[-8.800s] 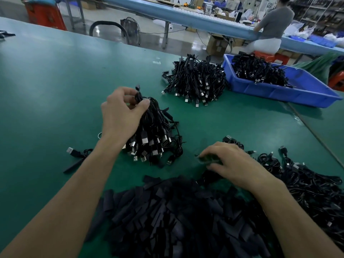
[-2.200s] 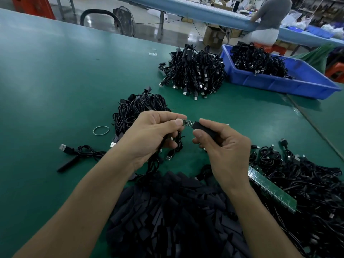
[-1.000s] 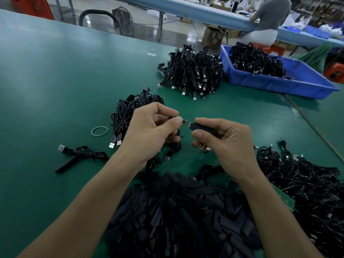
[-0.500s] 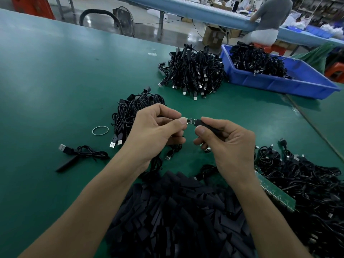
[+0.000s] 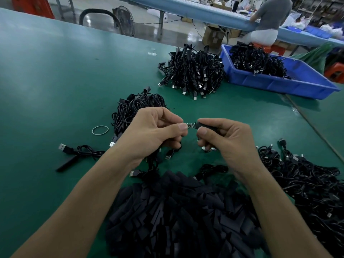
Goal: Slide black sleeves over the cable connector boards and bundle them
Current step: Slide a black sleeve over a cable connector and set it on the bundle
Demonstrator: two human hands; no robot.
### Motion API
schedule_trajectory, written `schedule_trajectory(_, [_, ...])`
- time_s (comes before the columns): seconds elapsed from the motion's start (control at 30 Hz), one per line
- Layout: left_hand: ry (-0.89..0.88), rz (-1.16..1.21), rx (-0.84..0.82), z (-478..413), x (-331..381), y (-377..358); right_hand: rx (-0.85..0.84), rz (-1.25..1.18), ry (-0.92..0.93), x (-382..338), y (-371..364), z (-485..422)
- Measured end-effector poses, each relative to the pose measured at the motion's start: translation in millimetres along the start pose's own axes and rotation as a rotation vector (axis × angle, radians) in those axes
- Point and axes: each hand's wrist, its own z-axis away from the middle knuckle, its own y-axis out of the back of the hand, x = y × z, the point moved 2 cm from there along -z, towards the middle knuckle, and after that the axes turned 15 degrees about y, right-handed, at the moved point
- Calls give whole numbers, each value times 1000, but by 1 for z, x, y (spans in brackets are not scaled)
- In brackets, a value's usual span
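Note:
My left hand (image 5: 152,133) pinches a small connector board (image 5: 190,125) between thumb and forefinger, its cable hanging below the palm. My right hand (image 5: 225,140) pinches a black sleeve (image 5: 206,125), whose open end meets the board's right end. A big heap of loose black sleeves (image 5: 182,216) lies right in front of me. A coiled cable pile (image 5: 137,107) sits just behind my left hand. Unsleeved cables (image 5: 305,183) spread at the right.
A rubber band (image 5: 100,130) and one loose USB cable (image 5: 80,151) lie at the left. Another cable pile (image 5: 193,71) sits further back beside a blue bin (image 5: 279,82) of cables. A person sits at the far bench (image 5: 270,13).
Both hands have drawn closer together; the sleeve has moved left onto the end of the board. The green strip at my right wrist is out of sight now.

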Motion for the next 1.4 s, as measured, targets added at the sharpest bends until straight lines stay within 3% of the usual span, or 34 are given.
schedule_trajectory(0.27, [25,-53,-98,0,-1,3,-179,11,19,-2,9,-4])
schedule_trajectory(0.57, [-29,-146,-53,-1,-4,-3,-128,23,79,2,2,3])
schedule_trajectory(0.77, [-94,-434,114,-1,-7,-3,-44,72,89,7,8,6])
schedule_trajectory(0.93, [-179,-501,235,-2,-7,-3,-51,88,99,6,10,7])
schedule_trajectory(1.4, [59,-170,34,0,-2,-4,-78,60,171,-4,0,10])
